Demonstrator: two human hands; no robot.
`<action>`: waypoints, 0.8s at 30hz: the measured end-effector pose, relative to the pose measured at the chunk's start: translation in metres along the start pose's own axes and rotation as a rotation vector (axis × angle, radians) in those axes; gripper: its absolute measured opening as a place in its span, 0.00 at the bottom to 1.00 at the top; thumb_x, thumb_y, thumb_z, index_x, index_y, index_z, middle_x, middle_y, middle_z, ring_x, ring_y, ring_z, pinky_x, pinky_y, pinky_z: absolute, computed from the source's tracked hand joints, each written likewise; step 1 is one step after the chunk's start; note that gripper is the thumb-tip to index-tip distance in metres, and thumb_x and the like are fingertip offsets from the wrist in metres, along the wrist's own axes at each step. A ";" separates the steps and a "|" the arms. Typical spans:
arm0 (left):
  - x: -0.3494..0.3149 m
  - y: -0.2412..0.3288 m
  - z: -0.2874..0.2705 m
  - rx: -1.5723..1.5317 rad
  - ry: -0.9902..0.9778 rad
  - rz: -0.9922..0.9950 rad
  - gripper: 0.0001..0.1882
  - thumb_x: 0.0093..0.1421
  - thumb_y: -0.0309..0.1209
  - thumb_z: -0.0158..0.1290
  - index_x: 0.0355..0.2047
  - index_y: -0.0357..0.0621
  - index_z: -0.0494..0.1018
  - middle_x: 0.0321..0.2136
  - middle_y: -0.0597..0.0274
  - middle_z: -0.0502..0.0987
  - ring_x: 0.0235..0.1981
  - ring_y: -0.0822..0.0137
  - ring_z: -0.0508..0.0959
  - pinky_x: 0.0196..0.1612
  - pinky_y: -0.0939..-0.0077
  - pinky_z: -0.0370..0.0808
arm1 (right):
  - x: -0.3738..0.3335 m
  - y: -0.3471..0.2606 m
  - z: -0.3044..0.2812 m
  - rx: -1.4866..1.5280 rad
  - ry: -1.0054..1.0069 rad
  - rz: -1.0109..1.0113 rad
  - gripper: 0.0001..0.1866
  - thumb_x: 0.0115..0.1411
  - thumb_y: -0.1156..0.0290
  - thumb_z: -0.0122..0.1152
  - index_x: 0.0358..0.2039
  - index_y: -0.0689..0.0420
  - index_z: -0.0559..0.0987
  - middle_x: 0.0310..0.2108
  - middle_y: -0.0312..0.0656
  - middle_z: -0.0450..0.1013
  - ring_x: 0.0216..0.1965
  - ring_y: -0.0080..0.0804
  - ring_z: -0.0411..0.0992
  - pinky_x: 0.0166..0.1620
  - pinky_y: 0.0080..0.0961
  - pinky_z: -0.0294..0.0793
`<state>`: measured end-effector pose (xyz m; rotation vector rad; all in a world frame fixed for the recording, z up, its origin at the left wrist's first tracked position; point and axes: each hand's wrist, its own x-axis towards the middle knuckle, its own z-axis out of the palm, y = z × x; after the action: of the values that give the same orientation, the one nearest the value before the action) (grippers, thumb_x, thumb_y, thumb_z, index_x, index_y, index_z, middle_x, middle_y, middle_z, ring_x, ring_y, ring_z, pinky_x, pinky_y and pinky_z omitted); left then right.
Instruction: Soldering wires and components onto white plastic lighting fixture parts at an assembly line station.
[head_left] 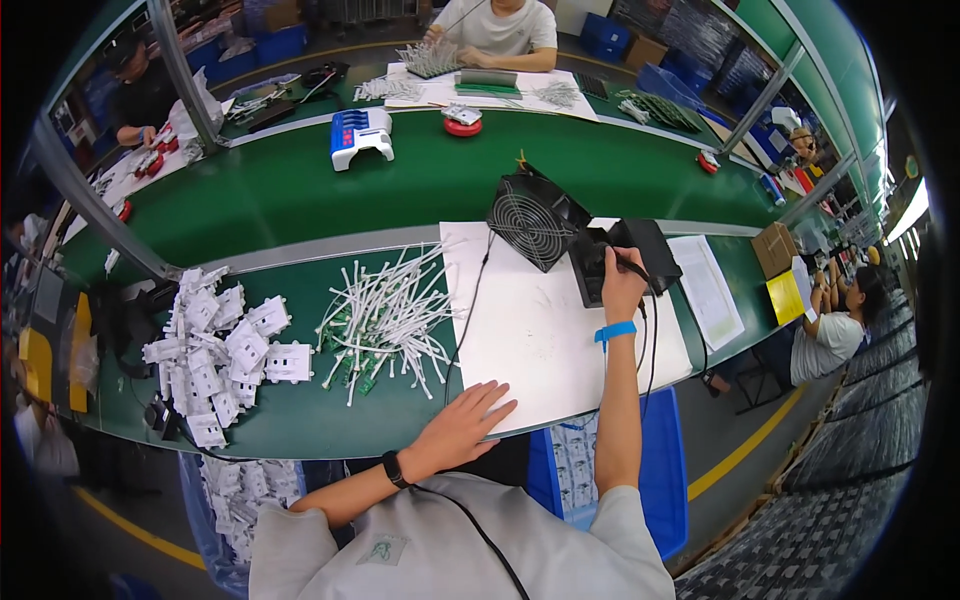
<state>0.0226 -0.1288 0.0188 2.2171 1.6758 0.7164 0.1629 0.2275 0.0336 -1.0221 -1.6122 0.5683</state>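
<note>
My left hand (470, 425) lies flat, fingers stretched, at the front edge of the white sheet (545, 350); nothing is in it. My right hand (624, 287), with a blue band at its wrist, is closed on the black handle of a soldering iron (632, 267). The iron points into a black stand (589, 275), where its tip is hidden. Behind the hand rises a black box (645, 250). A black fan with a round grille (530, 220) leans left of the stand. A heap of white cables with small green circuit boards (385, 315) lies left of the sheet.
White plastic housings (225, 350) are piled at the left. Printed paper (707, 290) lies at the right. Across the green belt (270, 185) stand a blue-and-white dispenser (360, 138) and a red-based tin (462, 122). A blue bin (668, 470) is below. Co-workers sit opposite and right.
</note>
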 end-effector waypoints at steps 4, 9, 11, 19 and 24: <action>0.001 0.000 0.000 -0.020 0.038 0.029 0.39 0.58 0.35 0.63 0.68 0.42 0.63 0.68 0.45 0.61 0.70 0.46 0.61 0.72 0.54 0.59 | 0.013 0.007 -0.007 0.030 -0.064 0.120 0.09 0.61 0.71 0.71 0.33 0.62 0.81 0.24 0.38 0.76 0.25 0.23 0.73 0.32 0.22 0.71; -0.003 -0.001 -0.005 -0.083 0.127 0.062 0.37 0.61 0.36 0.61 0.69 0.46 0.62 0.68 0.45 0.61 0.71 0.46 0.60 0.74 0.50 0.56 | -0.014 0.012 -0.016 0.095 -0.114 0.186 0.23 0.61 0.70 0.73 0.51 0.68 0.74 0.19 0.33 0.72 0.23 0.18 0.67 0.30 0.17 0.65; -0.009 0.000 -0.008 -0.071 0.171 0.057 0.37 0.62 0.35 0.61 0.70 0.47 0.62 0.68 0.47 0.61 0.71 0.47 0.60 0.74 0.49 0.55 | -0.037 0.010 -0.017 0.200 -0.052 0.249 0.26 0.62 0.70 0.72 0.54 0.67 0.71 0.18 0.30 0.67 0.22 0.15 0.62 0.28 0.16 0.61; -0.074 -0.031 -0.063 0.095 0.649 -0.295 0.31 0.56 0.34 0.64 0.62 0.51 0.72 0.65 0.50 0.68 0.69 0.46 0.64 0.71 0.35 0.56 | -0.137 -0.089 0.030 0.159 -0.489 0.130 0.06 0.64 0.75 0.66 0.39 0.60 0.78 0.20 0.28 0.68 0.22 0.15 0.64 0.27 0.19 0.64; -0.134 -0.085 -0.149 0.594 0.584 -0.802 0.37 0.56 0.37 0.66 0.63 0.38 0.68 0.66 0.40 0.64 0.70 0.42 0.60 0.74 0.38 0.47 | -0.145 -0.152 0.073 0.251 -0.934 -0.107 0.07 0.61 0.75 0.68 0.39 0.62 0.84 0.22 0.39 0.74 0.23 0.22 0.71 0.29 0.20 0.69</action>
<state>-0.1546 -0.2433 0.0720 1.3811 3.1097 0.7210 0.0505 0.0372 0.0558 -0.4731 -2.2934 1.2561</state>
